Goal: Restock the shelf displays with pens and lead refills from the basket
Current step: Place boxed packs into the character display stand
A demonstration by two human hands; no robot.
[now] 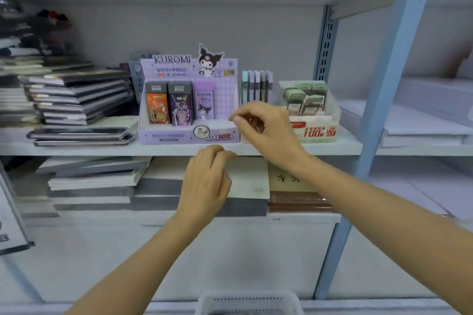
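Basket (249, 300) cut off below; right hand (266, 130) blurred.

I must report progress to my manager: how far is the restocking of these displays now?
Done: the purple display holds three refill boxes, its right slot empty; the second display looks stocked. In hand: the right hand hovers at that empty slot, fingers curled; whether it holds anything I cannot tell. The left hand is below the shelf edge. Remaining: the basket shows dark items, so probably more to place.
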